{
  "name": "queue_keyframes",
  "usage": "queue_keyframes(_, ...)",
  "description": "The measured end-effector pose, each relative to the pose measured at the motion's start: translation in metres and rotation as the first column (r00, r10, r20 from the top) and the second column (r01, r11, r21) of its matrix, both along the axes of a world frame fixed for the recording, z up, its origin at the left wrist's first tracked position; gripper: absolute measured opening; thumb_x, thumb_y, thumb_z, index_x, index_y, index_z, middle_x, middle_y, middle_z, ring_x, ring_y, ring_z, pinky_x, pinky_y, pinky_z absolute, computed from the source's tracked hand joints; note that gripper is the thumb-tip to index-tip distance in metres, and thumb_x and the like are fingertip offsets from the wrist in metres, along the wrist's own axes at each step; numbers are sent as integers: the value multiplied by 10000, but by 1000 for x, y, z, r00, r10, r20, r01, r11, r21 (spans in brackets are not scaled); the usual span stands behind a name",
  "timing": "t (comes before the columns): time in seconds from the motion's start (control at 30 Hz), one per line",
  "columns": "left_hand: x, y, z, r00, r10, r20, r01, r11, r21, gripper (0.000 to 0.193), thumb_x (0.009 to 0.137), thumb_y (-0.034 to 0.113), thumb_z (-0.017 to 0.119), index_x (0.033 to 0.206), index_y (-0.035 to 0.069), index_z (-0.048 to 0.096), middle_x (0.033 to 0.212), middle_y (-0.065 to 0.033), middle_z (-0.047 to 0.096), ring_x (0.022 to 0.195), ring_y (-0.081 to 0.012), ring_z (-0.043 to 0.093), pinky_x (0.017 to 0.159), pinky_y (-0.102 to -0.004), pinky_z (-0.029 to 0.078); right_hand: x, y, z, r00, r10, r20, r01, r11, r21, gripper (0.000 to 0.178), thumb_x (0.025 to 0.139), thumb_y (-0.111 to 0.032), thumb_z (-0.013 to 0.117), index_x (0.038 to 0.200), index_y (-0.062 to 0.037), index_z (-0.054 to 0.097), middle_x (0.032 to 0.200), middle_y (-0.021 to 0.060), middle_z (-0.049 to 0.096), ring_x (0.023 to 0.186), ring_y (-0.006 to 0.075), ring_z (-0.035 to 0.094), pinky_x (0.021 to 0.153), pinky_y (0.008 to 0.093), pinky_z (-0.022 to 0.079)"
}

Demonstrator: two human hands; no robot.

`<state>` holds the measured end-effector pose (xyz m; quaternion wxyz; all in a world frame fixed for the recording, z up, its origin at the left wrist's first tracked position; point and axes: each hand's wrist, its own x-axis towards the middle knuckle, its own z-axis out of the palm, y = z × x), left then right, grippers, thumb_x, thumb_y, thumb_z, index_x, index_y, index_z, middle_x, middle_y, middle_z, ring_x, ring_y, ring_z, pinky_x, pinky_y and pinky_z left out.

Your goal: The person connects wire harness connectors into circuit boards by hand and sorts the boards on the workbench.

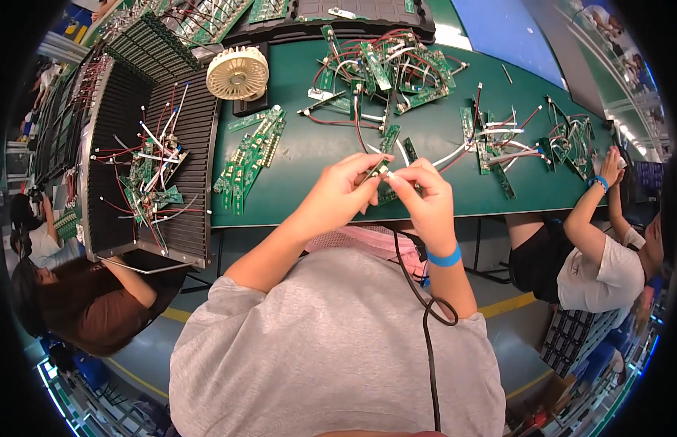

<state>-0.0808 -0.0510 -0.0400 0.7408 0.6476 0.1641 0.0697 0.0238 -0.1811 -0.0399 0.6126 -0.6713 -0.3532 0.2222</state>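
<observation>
My left hand (342, 191) and my right hand (422, 195) meet above the near edge of the green table (309, 149). Between the fingertips of both hands is a small green circuit board (375, 172) with a white connector and a white wire running off toward the table. My left hand pinches the board; my right hand's fingers grip the white connector end. A blue band sits on my right wrist. Just beyond my hands lie more small green boards with wires (391, 138).
A row of narrow green boards (250, 160) lies left of my hands. A heap of wired boards (378, 69) is farther back, another heap (499, 142) at the right. A black ribbed tray (135, 175) holds wired boards at left, near a small cream fan (238, 73). Another person (597, 247) works at right, one more (84, 291) at left.
</observation>
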Motion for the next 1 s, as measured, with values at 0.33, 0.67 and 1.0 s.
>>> queue_keyframes(0.33,-9,-5,5,985,-27,173,-105,696,710,408,802,-8,519,1205,-2,454,866,-173,610,673,-267,617,595,-345,500,-7,3,4,968,-26,249,54,993,-106,72,765,-78,636,750,-8,626,657,33,488,618,140,458,628,264,348)
queue_keyframes(0.67,-10,-5,-2,985,-133,112,-8,609,793,431,742,-21,542,1164,-41,455,771,-176,604,675,-328,602,627,-410,490,-2,0,4,940,71,334,-18,987,-158,122,780,-129,618,692,-45,611,617,25,471,579,181,445,666,313,294)
queue_keyframes(1.0,1,14,2,988,-153,10,78,557,827,232,772,159,590,992,87,580,899,-117,600,843,-291,583,762,-391,455,0,4,-1,833,64,549,68,974,-215,72,776,-118,604,751,-52,589,692,46,489,656,202,482,689,326,300)
